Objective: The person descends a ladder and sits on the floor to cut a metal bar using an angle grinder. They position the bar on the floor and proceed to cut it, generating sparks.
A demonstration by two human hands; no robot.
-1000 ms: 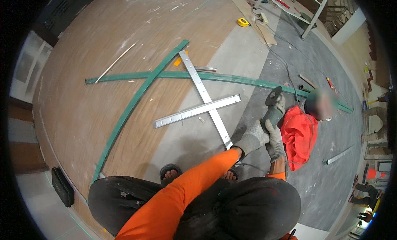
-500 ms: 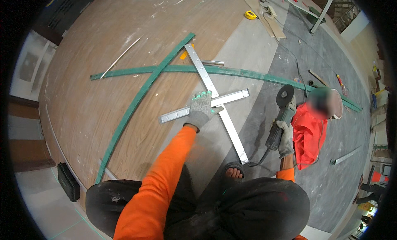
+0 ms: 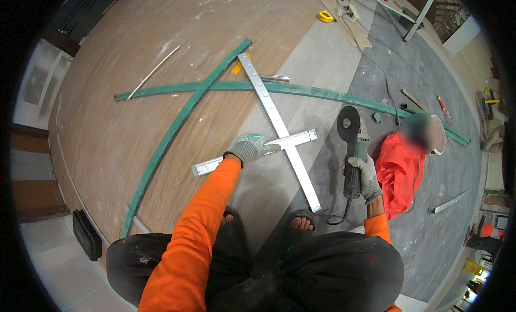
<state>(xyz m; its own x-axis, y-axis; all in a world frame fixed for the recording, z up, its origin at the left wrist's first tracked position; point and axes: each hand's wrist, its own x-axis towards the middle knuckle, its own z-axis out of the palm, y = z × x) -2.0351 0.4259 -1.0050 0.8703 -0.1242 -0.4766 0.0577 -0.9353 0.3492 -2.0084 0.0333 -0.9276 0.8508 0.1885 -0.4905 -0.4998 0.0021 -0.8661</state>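
My left hand [image 3: 248, 149], in a grey knit glove, is closed round a short silver metal channel [image 3: 301, 139]. This channel crosses over a longer silver metal channel [image 3: 302, 178], which lies slanted on the floor in front of my feet. To the right, my gloved right hand [image 3: 367, 178] grips an angle grinder [image 3: 357, 149] by its dark body. The grinder points away from me, its round disc [image 3: 348, 123] at the top and apart from the metal. Its cord loops down near my right foot.
Two long green bars [image 3: 185, 111] cross beyond the channels. A red cloth [image 3: 399, 169] and a whitish bucket [image 3: 439, 136], partly blurred, are right of the grinder. Farther off lie a yellow tape measure [image 3: 325, 16], a power strip [image 3: 352, 12] and a ladder [image 3: 420, 16].
My left hand has shifted left and nearer, now wrapped round the short channel, whose left end has swung toward me. The grinder in my right hand has moved left and turned more upright.
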